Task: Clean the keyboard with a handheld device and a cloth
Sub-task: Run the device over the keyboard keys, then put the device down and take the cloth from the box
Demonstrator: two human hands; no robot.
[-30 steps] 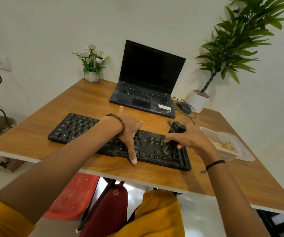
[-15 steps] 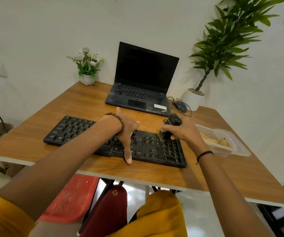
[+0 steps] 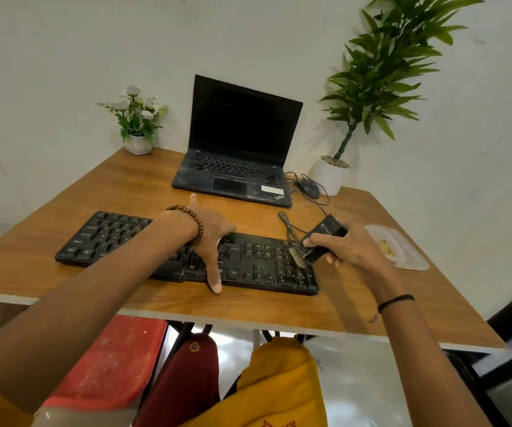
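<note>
Left hand [image 3: 210, 238] spread flat on the keyboard [image 3: 116, 238], right hand [image 3: 351, 249] gripping the device [image 3: 324, 238] over its right end.

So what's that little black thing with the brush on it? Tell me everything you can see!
It is a small black cleaner, boxy and plastic-looking, with a round tuft of pale bristles at its lower end and a faint mark near the top. The right hand grips it around the middle, tilted so the bristles point down and left at the right end of the keyboard. Whether the bristles touch the keys cannot be told.
</note>
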